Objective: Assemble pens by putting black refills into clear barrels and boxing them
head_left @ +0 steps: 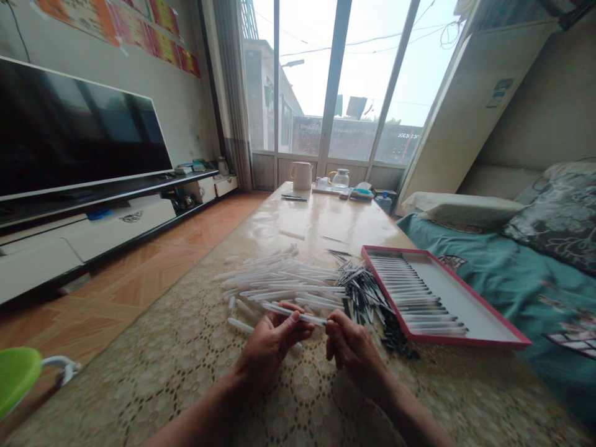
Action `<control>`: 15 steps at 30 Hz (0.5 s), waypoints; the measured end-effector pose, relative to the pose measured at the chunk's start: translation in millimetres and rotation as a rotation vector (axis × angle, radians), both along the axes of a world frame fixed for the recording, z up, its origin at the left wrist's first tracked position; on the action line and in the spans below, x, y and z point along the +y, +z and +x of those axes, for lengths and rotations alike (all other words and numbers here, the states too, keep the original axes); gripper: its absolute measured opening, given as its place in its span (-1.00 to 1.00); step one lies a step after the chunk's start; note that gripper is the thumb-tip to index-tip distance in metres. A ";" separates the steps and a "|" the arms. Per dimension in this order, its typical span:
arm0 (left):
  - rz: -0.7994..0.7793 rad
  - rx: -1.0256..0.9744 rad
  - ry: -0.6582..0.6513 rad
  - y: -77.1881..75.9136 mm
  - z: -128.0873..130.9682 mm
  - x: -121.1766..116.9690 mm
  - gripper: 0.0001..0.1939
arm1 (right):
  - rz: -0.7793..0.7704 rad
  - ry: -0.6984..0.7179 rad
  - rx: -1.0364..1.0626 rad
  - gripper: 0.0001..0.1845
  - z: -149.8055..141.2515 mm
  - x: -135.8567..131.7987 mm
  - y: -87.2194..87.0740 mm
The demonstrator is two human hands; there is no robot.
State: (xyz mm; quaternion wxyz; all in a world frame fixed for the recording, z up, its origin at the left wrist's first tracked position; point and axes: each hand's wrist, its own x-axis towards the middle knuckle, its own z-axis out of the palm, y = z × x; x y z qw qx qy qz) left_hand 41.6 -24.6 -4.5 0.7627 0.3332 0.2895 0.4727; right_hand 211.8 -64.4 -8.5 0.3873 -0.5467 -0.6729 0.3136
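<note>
My left hand (274,338) is closed around a white pen barrel (298,315), held nearly level above the table. At the barrel's right end, the fingers of my right hand (347,341) are pinched together; whether they grip the barrel's tip or a small part there is hidden. Just beyond my hands lies a heap of white pen barrels (279,276). Dark-tipped pen refills (361,285) are piled to its right, with small black caps (398,338) near my right hand. A red-rimmed box (470,344) holds a row of pens (410,292) along its left side.
The long table (321,217) has a patterned cover. At its far end stand a kettle (302,176), a glass jug (341,180) and a tray. A bed with a teal cover (465,248) borders the right side; a green stool (18,375) is at lower left.
</note>
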 end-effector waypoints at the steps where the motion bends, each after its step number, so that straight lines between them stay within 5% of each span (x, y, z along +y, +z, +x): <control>1: 0.005 -0.001 -0.008 -0.2 0.1 -0.1 -0.78 | -0.002 -0.002 0.010 -0.61 0.0 0.2 -0.5; 15: -0.037 0.012 0.126 2.0 -1.2 3.0 -0.70 | 0.003 -0.087 0.175 -0.57 10.7 2.7 1.1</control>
